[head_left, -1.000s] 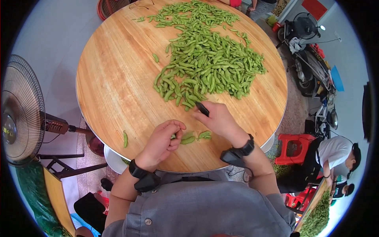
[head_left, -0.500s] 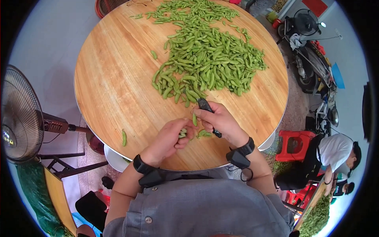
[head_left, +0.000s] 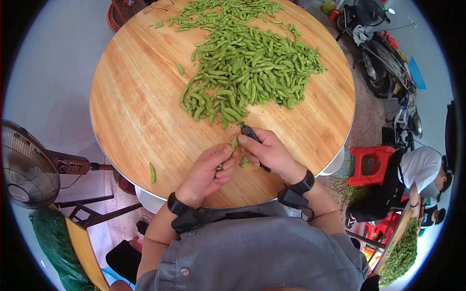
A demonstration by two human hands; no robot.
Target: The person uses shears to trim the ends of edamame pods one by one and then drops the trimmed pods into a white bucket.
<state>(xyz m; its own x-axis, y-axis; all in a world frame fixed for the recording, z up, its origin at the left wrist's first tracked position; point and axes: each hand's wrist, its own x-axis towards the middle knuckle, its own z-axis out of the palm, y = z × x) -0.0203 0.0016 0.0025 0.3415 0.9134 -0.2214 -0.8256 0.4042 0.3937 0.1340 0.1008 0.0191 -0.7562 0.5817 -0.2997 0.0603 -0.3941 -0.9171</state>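
My left hand [head_left: 211, 167] pinches a green soybean pod [head_left: 235, 144] between thumb and fingertips, with more green pods partly hidden in its curled fingers. Close beside it, my right hand [head_left: 272, 151] is closed round a slim black tool [head_left: 249, 133] whose exact kind I cannot make out. Its thumb and fingertips also meet at the upright pod. Under my hands, a few pods [head_left: 245, 160] lie on the round wooden table [head_left: 141, 102]. A large heap of green soybean pods [head_left: 252, 68] spreads beyond my hands.
One loose pod [head_left: 152, 173] lies near the table's left edge, another [head_left: 180, 69] left of the heap. A standing fan [head_left: 30, 165] is at left. On the right are a red stool [head_left: 370, 166], a bent-over person in a white shirt [head_left: 420, 167] and a motorbike [head_left: 376, 65].
My left thumb and fingertips have come up to the pod beside my right hand. The view has shifted slightly, and the person at right has moved a little.
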